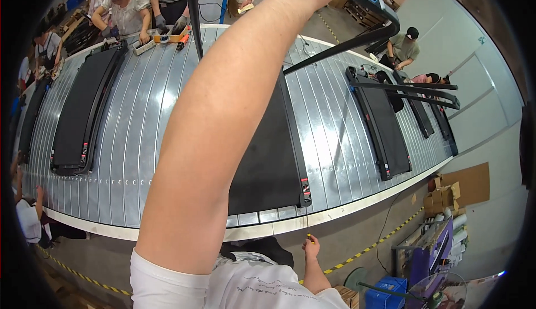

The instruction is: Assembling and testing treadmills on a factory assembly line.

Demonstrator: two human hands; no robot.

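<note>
Head view is showing a treadmill deck [268, 158] lying on the slatted metal conveyor [139, 136]; the left arm is stretching over it, its hand out of frame, while the right hand [310, 247] is pinching a small yellow-tipped tool [308, 236] below the conveyor edge.

left arm [223, 124] raised | right hand [310, 247] low | treadmill [268, 158] on conveyor [134, 141]

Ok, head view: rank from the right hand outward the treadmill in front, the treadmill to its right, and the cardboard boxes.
From the right hand, low by the conveyor edge:
1. Front treadmill, just above it.
2. Right treadmill, up-right on the conveyor.
3. Cardboard boxes, far right on the floor.
</note>
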